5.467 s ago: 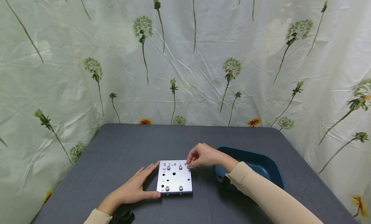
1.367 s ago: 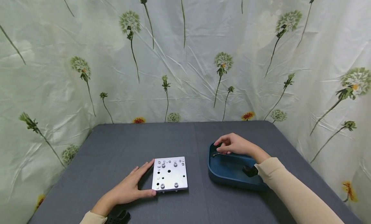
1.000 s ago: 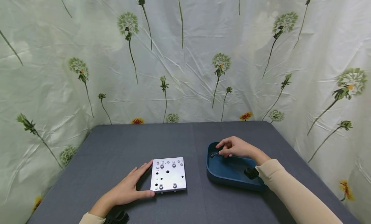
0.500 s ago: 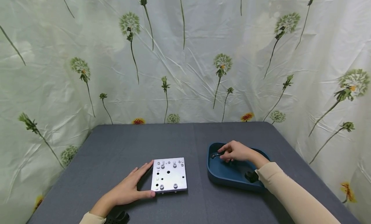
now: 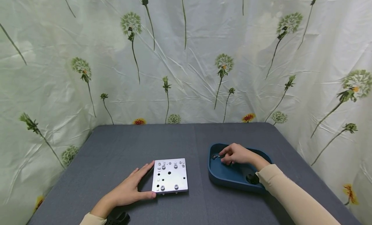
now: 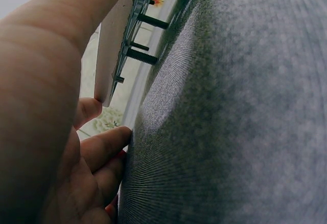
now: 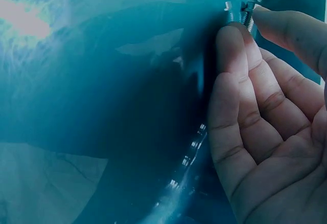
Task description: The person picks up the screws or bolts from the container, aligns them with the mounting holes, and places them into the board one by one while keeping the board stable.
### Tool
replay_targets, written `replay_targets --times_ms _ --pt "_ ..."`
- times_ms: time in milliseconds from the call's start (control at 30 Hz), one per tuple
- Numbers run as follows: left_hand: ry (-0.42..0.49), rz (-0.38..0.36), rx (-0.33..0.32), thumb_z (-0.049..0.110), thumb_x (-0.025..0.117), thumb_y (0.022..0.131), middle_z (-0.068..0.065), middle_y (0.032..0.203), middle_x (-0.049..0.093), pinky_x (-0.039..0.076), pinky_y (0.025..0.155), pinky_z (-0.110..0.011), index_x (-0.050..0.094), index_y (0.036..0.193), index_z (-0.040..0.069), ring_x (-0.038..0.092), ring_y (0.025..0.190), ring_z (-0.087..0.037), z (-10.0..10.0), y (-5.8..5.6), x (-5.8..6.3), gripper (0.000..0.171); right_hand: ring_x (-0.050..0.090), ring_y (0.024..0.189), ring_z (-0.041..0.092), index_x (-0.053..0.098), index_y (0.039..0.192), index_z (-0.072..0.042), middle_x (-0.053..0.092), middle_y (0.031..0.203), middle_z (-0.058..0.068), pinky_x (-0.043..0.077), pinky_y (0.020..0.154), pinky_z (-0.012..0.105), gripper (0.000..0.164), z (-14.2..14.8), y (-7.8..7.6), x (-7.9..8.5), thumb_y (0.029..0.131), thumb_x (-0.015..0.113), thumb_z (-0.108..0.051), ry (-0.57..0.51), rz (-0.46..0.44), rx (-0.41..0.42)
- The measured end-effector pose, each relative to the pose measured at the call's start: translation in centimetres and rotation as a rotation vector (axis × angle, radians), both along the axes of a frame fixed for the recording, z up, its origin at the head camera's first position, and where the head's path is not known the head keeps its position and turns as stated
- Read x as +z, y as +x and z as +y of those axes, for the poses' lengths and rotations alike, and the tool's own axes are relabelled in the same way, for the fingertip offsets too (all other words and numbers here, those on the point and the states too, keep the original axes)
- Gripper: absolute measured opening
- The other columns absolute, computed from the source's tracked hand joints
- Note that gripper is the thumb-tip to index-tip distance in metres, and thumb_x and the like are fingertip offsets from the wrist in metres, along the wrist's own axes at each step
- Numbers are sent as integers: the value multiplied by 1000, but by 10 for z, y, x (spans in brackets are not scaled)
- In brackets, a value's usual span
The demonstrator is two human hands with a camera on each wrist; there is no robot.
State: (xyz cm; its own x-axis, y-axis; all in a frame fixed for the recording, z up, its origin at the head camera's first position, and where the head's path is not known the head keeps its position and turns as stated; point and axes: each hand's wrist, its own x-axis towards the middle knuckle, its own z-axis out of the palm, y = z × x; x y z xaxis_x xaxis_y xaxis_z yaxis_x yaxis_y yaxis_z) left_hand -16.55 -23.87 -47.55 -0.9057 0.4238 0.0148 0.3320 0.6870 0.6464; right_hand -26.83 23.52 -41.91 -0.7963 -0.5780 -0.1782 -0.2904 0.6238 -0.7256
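My left hand [image 5: 129, 189] lies along the left side of a silver metal plate [image 5: 175, 178]. Its thumb touches the front left corner and its index finger the back left corner, both fairly straight. Screws [image 6: 153, 21] stick out under the plate, seen from below in the left wrist view; bolt heads and holes dot its top. Inside a dark blue tray [image 5: 229, 184], my right hand [image 5: 239, 154] reaches down with curled fingers. In the right wrist view its thumb and fingertips pinch a small screw [image 7: 249, 21], beside other small metal pieces partly hidden by the fingers.
A dark grey cloth covers the table [image 5: 162, 141]. The tray stands to the right of the plate, with a gap between them. A pale curtain [image 5: 186, 66] printed with dandelions hangs behind and at both sides.
My right hand has gone from the plate's back right corner to the tray, then lower among the small metal pieces there. My left hand stays at the plate.
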Motion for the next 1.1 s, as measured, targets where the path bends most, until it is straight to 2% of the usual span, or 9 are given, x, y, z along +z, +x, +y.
replay_targets --times_ms 200,367,533,767,1100 --pt "-6 -12 5 63 86 83 -16 174 37 17 130 -75 28 172 22 33 160 -48 1 0 2 114 71 74 8 75 124 7 79 82 6 62 68 24 31 0 -3 -7 102 73 -14 -4 9 3" --pt "-6 -12 1 62 86 84 -15 174 37 17 130 -74 27 172 23 33 160 -48 0 -1 1 113 69 70 9 78 114 2 78 79 2 60 65 24 22 -2 -5 -13 100 75 -14 -2 29 -1" --pt "1 -1 -7 61 86 85 -15 174 37 17 131 -74 27 173 24 34 161 -47 0 -1 -1 112 67 67 9 78 104 -3 76 75 2 58 63 25 13 -6 -4 -15 97 77 -14 10 35 -44" --pt "2 -6 0 61 86 84 -17 174 37 17 130 -75 28 172 23 33 161 -48 1 0 2 112 66 62 11 77 100 -3 74 71 4 58 61 26 8 -11 -1 -15 94 77 -8 22 61 -75" --pt "1 -5 1 60 87 84 -18 173 38 18 130 -75 29 172 21 34 160 -48 1 1 2 113 61 55 9 78 96 -6 72 70 -3 55 55 24 6 -13 2 -16 95 73 -3 49 95 -86"
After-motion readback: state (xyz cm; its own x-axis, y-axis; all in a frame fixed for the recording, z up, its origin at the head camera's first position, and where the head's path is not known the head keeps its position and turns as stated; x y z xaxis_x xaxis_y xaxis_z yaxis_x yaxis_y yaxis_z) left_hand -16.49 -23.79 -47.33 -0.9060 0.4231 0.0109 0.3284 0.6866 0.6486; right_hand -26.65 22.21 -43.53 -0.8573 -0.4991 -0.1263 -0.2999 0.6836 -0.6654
